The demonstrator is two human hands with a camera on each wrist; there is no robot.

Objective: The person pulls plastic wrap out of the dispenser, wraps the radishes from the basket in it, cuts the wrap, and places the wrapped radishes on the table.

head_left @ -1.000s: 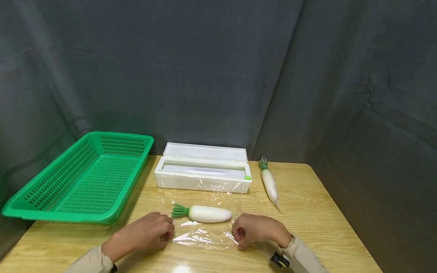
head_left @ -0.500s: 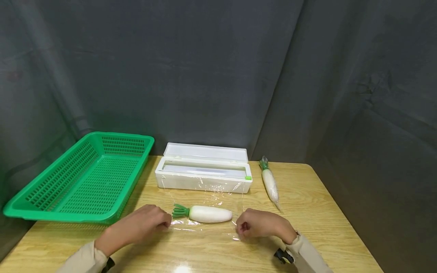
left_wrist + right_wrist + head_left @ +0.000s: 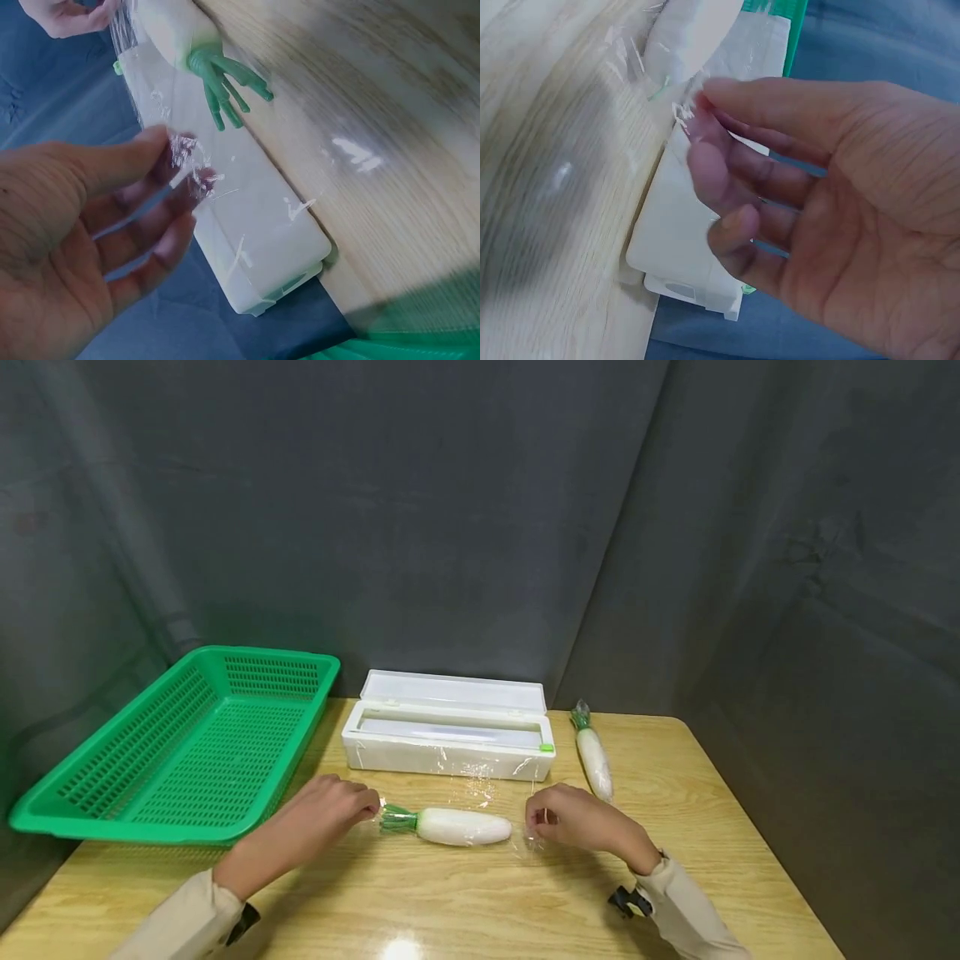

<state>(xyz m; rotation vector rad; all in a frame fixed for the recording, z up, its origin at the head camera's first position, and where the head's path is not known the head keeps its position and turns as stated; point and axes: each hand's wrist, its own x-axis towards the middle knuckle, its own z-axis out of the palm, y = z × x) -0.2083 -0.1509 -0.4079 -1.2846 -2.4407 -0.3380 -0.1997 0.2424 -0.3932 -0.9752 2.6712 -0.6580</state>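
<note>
A white radish (image 3: 463, 827) with green stalks lies crosswise on the table, clear plastic wrap (image 3: 480, 792) running under and over it from the dispenser. My left hand (image 3: 322, 817), beside the stalks, pinches one corner of the wrap between thumb and fingers, as the left wrist view shows. Past the radish's tapered end, my right hand (image 3: 581, 820) pinches the other corner; its fingertips hold crinkled film in the right wrist view. The near edge of the film is raised toward the radish. How much of the radish the clear film covers is hard to tell.
Behind the radish stands a white wrap dispenser (image 3: 450, 762) with its lid up and a green slider at the right. A second radish (image 3: 595, 763), wrapped, lies at the right. At the left is a green plastic basket (image 3: 279, 785). Dark cloth surrounds the table's back and sides.
Both hands have lifted the near edge of the wrap and moved it away from me, up to and over the radish. The film that lay in front of the radish has left the table.
</note>
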